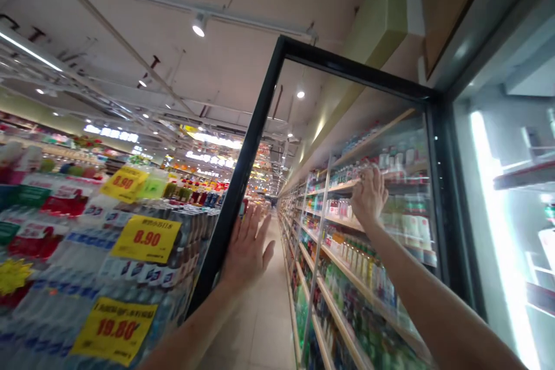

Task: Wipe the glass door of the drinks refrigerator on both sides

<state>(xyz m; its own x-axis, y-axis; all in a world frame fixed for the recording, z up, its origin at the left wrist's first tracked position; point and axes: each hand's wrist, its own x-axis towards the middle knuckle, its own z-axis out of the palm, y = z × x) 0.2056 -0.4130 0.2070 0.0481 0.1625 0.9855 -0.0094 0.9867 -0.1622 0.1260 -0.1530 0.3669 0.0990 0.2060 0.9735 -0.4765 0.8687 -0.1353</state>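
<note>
A glass door (351,75) with a black frame stands swung out from a lit cooler. My left hand (249,245) lies against the door near its outer edge, fingers stretched out and slightly apart, holding nothing. Higher up and to the right, my right hand (370,193) is at the glass with bent fingers drawn together. Its palm side faces away, so anything held in it is hidden. Through the pane, long shelves of bottles (353,254) are visible.
The cooler's inside (511,144) opens on the right, with a bright light strip (489,185). Stacked packs of bottled drinks (82,248) with yellow price signs (145,238) stand close on the left. A tiled aisle floor (264,312) runs ahead between them and the shelves.
</note>
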